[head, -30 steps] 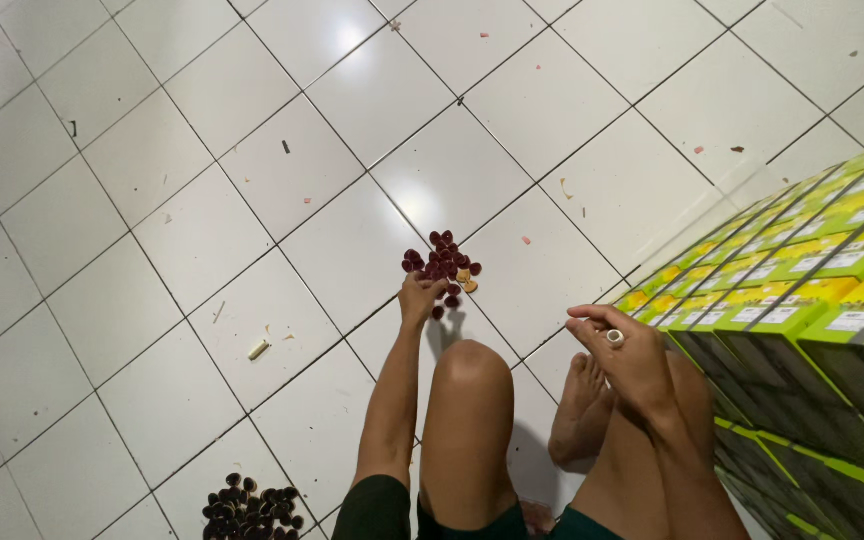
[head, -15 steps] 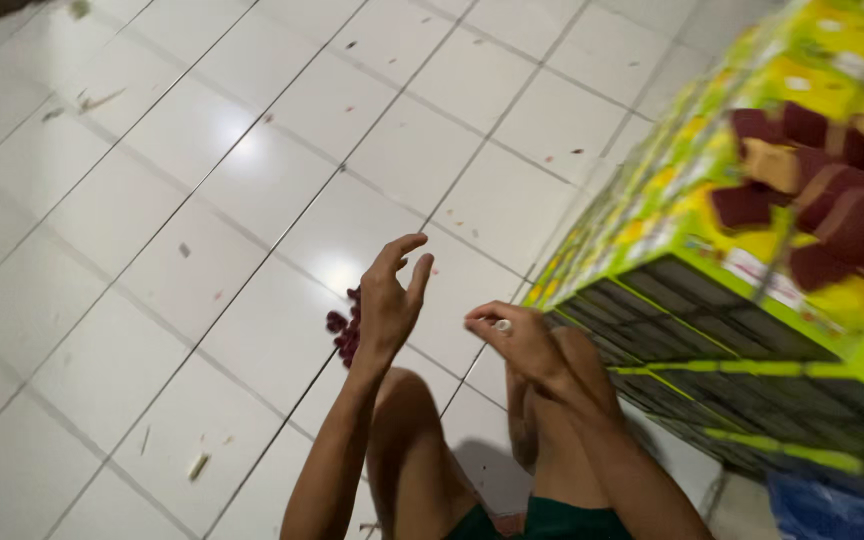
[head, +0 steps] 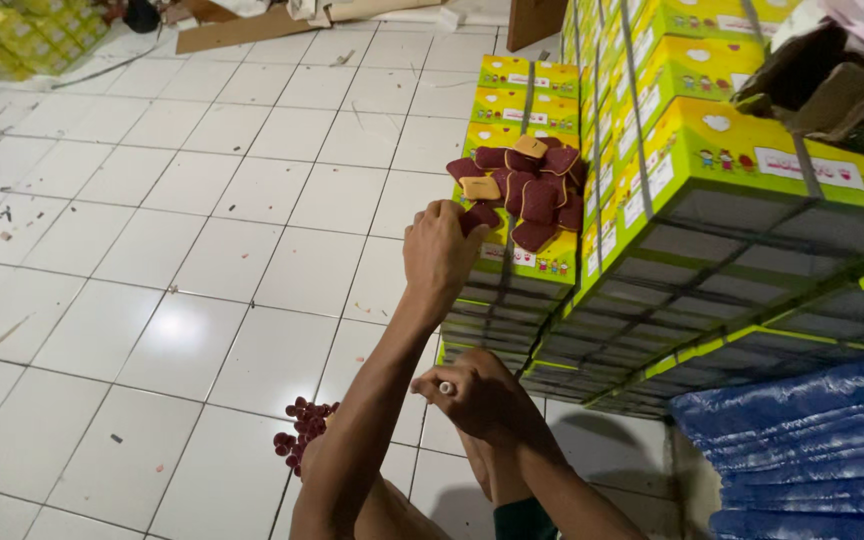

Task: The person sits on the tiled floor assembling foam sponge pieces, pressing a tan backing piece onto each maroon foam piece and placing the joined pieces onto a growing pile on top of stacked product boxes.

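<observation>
Dark red flat pieces (head: 527,190), a few of them tan, lie in a heap on top of the stack of yellow-green boxes (head: 517,275). The left hand (head: 439,250) is raised to the near edge of this heap, and its fingers close around one dark red piece. The right hand (head: 477,395) is low in front of the stack, closed on a small white object (head: 445,387). Left of the stack, small dark red round pieces (head: 302,432) lie on the white tile floor (head: 202,250).
</observation>
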The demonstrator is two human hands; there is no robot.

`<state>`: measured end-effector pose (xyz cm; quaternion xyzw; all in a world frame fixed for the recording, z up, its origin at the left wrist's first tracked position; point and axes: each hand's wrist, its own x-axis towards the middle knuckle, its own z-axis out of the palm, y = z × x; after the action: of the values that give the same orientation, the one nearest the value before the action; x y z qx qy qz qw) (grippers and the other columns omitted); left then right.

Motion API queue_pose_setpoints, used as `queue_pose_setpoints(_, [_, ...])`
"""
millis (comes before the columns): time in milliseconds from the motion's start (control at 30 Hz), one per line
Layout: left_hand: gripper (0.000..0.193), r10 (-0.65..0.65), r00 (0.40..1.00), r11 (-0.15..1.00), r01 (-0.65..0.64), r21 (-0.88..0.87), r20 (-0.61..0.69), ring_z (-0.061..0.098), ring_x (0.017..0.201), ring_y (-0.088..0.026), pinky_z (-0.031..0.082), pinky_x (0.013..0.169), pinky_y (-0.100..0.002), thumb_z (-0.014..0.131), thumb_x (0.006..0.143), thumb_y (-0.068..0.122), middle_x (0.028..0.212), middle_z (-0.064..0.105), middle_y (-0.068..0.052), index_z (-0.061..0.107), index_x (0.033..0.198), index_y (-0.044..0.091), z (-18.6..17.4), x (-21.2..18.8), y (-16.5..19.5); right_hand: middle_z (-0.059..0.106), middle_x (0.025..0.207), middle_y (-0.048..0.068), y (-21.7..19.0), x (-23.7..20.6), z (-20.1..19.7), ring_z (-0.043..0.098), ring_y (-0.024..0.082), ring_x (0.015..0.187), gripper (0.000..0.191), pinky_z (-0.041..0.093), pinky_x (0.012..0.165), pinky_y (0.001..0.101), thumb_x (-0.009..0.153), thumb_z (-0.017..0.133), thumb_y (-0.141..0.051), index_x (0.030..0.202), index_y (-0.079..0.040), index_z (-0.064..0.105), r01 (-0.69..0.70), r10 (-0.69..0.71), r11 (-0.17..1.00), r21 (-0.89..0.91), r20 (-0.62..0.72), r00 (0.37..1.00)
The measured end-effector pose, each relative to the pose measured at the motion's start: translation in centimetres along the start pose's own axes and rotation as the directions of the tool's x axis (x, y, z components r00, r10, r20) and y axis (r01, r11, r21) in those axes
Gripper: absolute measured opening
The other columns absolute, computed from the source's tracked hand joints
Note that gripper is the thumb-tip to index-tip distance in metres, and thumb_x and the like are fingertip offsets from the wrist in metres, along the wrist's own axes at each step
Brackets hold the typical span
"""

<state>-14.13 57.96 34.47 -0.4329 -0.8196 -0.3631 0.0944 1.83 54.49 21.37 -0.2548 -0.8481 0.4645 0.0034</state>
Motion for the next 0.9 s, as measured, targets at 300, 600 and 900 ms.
queue_pose_setpoints(300, [0.044,0.113,0.987,0.875,-0.152,-0.459,-0.110,0.078,0.095,-0.026,0.061,0.082,-0.034,0.080,0.085,0.001,0.105,0.077,-0.011,0.059,0.123,0.006,-5.0,-9.9,1.1,0.075,0.093,0.008,0.2,-2.5,-6.0,0.068,0.012,0.085,0.026,0.054,0.076,0.0266,0.096,0.070,-0.011,0.121,-0.004,0.071,0.446,-0.130,0.809,0.384,-0.622,0.772])
queue_pose_setpoints(600, [0.033,0.214,0.919,0.924,-0.301,-0.237,-0.332,0.073,0.108,-0.025,0.062,0.090,-0.036,0.086,0.076,0.000,0.109,0.073,-0.008,0.076,0.105,0.011,-10.4,-17.8,1.4,0.074,0.101,0.010,-5.0,-6.3,-9.3,0.071,0.014,0.086,0.026,0.056,0.074,0.0254,0.089,0.065,0.000,0.114,-0.003,0.073,0.765,-0.645,0.628,0.143,-0.455,0.614])
queue_pose_setpoints(900, [0.030,-0.105,0.971,0.868,-0.014,-0.496,-0.212,0.078,0.101,-0.020,0.065,0.084,-0.030,0.084,0.081,-0.002,0.108,0.079,-0.012,0.077,0.109,0.007,-13.0,-22.9,0.0,0.075,0.098,0.012,-6.3,-5.3,-5.9,0.069,0.018,0.081,0.019,0.056,0.074,0.0302,0.090,0.076,-0.010,0.107,-0.002,0.073,0.828,-0.747,0.506,0.240,-0.358,0.560])
